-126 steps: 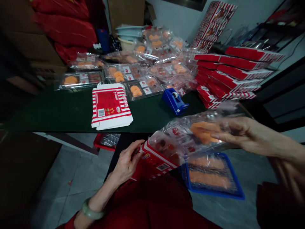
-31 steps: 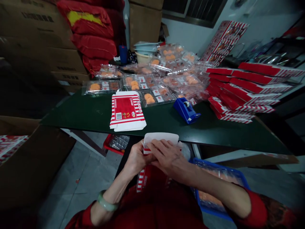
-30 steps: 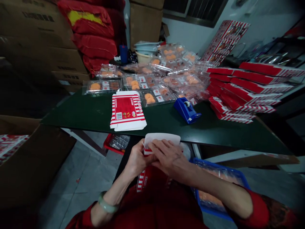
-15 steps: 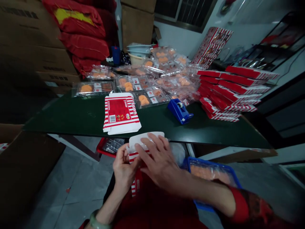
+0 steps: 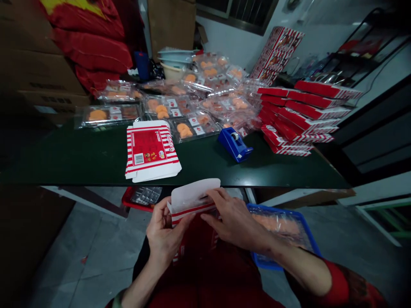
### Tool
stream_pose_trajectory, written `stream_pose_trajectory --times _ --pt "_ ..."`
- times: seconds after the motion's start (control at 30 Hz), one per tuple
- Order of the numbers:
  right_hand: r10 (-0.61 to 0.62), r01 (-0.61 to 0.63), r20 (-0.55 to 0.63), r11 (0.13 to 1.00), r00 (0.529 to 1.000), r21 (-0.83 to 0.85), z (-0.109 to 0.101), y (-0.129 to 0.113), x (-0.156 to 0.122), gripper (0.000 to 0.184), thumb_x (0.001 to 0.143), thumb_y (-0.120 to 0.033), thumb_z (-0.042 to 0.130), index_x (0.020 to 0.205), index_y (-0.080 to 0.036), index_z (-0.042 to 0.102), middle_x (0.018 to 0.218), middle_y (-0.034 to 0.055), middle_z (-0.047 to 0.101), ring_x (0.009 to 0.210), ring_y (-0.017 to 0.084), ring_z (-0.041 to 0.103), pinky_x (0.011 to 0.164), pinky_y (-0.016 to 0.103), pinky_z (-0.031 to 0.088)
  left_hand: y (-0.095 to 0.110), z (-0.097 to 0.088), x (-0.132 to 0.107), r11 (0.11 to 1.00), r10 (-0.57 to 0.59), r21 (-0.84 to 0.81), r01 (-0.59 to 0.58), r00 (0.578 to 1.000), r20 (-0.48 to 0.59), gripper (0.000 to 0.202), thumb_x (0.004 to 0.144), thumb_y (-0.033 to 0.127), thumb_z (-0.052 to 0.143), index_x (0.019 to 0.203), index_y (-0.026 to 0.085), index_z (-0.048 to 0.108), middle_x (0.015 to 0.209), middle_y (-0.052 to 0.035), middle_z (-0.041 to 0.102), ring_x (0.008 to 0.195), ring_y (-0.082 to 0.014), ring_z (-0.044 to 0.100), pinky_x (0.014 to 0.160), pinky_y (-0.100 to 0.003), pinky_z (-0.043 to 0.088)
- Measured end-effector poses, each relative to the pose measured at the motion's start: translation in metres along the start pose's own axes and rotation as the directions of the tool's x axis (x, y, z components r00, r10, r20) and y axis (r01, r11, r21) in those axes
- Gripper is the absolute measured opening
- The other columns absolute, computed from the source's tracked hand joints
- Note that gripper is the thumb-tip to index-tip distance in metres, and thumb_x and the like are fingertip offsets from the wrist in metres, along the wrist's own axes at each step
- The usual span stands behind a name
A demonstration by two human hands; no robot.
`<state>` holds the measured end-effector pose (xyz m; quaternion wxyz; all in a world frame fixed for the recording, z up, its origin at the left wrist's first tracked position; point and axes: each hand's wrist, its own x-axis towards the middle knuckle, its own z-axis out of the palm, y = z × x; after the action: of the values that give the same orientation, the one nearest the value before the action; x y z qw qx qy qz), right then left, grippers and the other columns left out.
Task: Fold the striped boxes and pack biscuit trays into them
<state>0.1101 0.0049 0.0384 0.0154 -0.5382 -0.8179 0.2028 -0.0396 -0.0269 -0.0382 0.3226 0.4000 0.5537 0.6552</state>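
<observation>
A red-and-white striped carton (image 5: pixel 189 205) stands on end on my lap, its white top flap raised. My left hand (image 5: pixel 162 231) is closed on the carton's left edge near the top. My right hand (image 5: pixel 233 218) grips the right side, with its fingers curled over the top opening at the flap. The lower part of the carton is hidden behind my hands and red clothing.
A dark green table (image 5: pixel 80 162) holds flat striped cartons (image 5: pixel 150 149), a blue tape dispenser (image 5: pixel 233 144), several clear snack packs (image 5: pixel 189 126) and a stack of red boxes (image 5: pixel 298 115). A blue tray (image 5: pixel 285 231) of packs sits by my right arm, a red tray (image 5: pixel 141 197) under the table.
Earlier my right hand was feeding a clear snack pack into the carton. It then lay flat over the top flap; now the flap stands up and my fingers grip the opening.
</observation>
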Motion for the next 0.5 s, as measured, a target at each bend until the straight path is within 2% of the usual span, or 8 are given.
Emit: stream_pose_trajectory --times 0.07,0.17,0.23,0.33,0.37,0.43,0.5 --pt "-0.036 0.036 0.038 0.999 0.999 0.000 -0.005 0.000 0.003 0.033 0.086 -0.031 0.054 0.114 -0.013 0.056 0.114 0.0134 0.060 0.094 0.029 0.064 0.077 0.048 0.051 -0.002 0.001 0.000 1.000 0.023 -0.006 -0.023 1.000 -0.001 0.058 0.056 0.023 0.080 0.107 0.018 0.051 0.079 -0.0008 0.072 0.061 -0.0144 0.069 0.054 -0.020 0.057" --pt "-0.088 0.090 0.027 0.993 0.996 -0.077 0.000 -0.002 0.007 0.029 0.088 -0.030 0.051 0.110 -0.012 0.058 0.111 0.0148 0.061 0.098 0.031 0.062 0.076 0.046 0.051 -0.006 0.000 0.003 1.000 -0.007 -0.022 0.006 1.000 -0.018 0.072 0.056 0.024 0.081 0.117 0.017 0.045 0.080 -0.0009 0.070 0.062 -0.0153 0.069 0.053 -0.021 0.057" --pt "-0.121 0.119 -0.013 0.986 0.993 -0.118 0.009 -0.002 0.008 0.031 0.089 -0.027 0.050 0.115 -0.011 0.056 0.116 0.0167 0.059 0.100 0.032 0.061 0.075 0.046 0.052 -0.010 -0.003 0.007 0.998 -0.045 -0.035 0.044 0.999 -0.027 0.075 0.055 0.026 0.082 0.119 0.017 0.043 0.078 -0.0005 0.069 0.060 -0.0153 0.068 0.053 -0.022 0.056" --pt "-0.207 0.201 -0.097 0.977 0.973 -0.069 0.023 0.002 0.005 0.040 0.088 -0.022 0.049 0.127 -0.013 0.048 0.129 0.0181 0.053 0.103 0.030 0.061 0.073 0.044 0.054 -0.013 -0.009 0.012 0.995 -0.087 -0.050 0.084 0.995 -0.049 0.075 0.053 0.029 0.082 0.117 0.016 0.045 0.074 0.0002 0.069 0.058 -0.0152 0.067 0.053 -0.022 0.055" --pt "-0.253 0.252 -0.153 0.967 0.955 -0.030 0.027 0.006 0.002 0.043 0.088 -0.020 0.049 0.130 -0.014 0.046 0.134 0.0183 0.049 0.103 0.028 0.061 0.074 0.042 0.055 -0.013 -0.011 0.013 0.994 -0.096 -0.057 0.093 0.994 -0.060 0.075 0.053 0.029 0.083 0.117 0.016 0.045 0.073 0.0005 0.068 0.057 -0.0149 0.067 0.052 -0.022 0.055" --pt "-0.302 0.346 -0.340 0.936 0.891 0.073 0.032 0.015 -0.003 0.044 0.088 -0.015 0.045 0.132 -0.018 0.045 0.141 0.0175 0.042 0.096 0.021 0.064 0.075 0.037 0.055 -0.012 -0.013 0.014 0.991 -0.114 -0.080 0.108 0.991 -0.073 0.075 0.053 0.030 0.083 0.116 0.016 0.045 0.071 0.0005 0.069 0.056 -0.0148 0.067 0.053 -0.022 0.055" --pt "-0.222 0.383 -0.573 0.907 0.788 0.175 0.036 0.026 -0.005 0.038 0.088 -0.012 0.044 0.125 -0.021 0.051 0.136 0.0158 0.046 0.089 0.017 0.064 0.075 0.033 0.054 -0.011 -0.014 0.015 0.988 -0.126 -0.100 0.119 0.990 -0.065 0.076 0.052 0.029 0.083 0.115 0.017 0.043 0.070 0.0006 0.069 0.054 -0.0151 0.066 0.052 -0.023 0.055"
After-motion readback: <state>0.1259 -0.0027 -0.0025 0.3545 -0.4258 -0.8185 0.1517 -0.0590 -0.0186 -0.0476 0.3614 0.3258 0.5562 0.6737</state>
